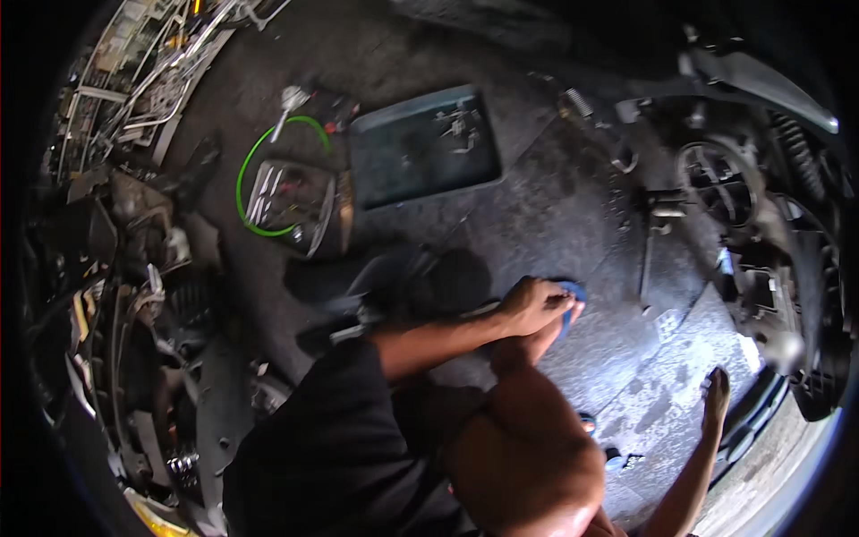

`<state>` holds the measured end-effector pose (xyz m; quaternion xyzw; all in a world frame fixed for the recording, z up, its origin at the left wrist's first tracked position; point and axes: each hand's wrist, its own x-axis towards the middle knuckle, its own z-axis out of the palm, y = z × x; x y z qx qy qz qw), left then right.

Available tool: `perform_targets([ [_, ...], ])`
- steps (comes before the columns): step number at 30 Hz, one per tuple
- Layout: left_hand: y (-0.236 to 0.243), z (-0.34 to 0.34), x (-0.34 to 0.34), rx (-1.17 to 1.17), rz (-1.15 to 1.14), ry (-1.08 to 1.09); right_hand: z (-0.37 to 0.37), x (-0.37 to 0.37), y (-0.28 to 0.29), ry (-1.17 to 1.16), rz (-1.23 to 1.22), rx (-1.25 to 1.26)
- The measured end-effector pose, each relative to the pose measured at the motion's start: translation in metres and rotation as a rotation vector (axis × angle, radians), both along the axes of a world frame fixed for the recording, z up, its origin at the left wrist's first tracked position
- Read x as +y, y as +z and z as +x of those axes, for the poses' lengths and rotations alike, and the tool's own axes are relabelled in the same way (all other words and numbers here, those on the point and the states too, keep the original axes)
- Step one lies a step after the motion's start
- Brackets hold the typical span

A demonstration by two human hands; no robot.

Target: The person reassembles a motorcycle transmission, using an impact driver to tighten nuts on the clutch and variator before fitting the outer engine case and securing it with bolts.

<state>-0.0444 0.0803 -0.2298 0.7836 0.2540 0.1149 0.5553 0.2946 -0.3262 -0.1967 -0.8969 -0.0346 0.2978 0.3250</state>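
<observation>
From my far-off seat, I see a dark gray, stained, hard floor [546, 192]. A bright patch of light shines on its lower right part. A wide, shallow, blue-gray tray [394, 170] sits on it, a bit tilted from my side. Left of that is a smaller gray, box-shaped tray [327, 210], with a thin brown strip [346, 215] between the two. A thin, bright green hose [239, 192] bends around the small tray's left side. On the right, I see a flat blue sandal [580, 292] and a long, thin, dark rod [646, 268].
</observation>
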Motion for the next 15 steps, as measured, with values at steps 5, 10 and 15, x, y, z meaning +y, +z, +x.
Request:
perform_targets([
  [5, -0.006, -0.145, -0.007, 0.28, 0.01, -0.015, -0.06, -0.099, 0.005, 0.593, -0.693, -0.056],
  [10, -0.012, -0.199, 0.002, 0.513, 0.03, 0.134, -0.083, -0.124, 0.008, 0.28, -0.365, 0.135],
  [15, -0.026, -0.205, 0.02, 0.438, 0.27, 0.217, -0.078, -0.083, 0.024, 0.334, -0.299, -0.032],
])
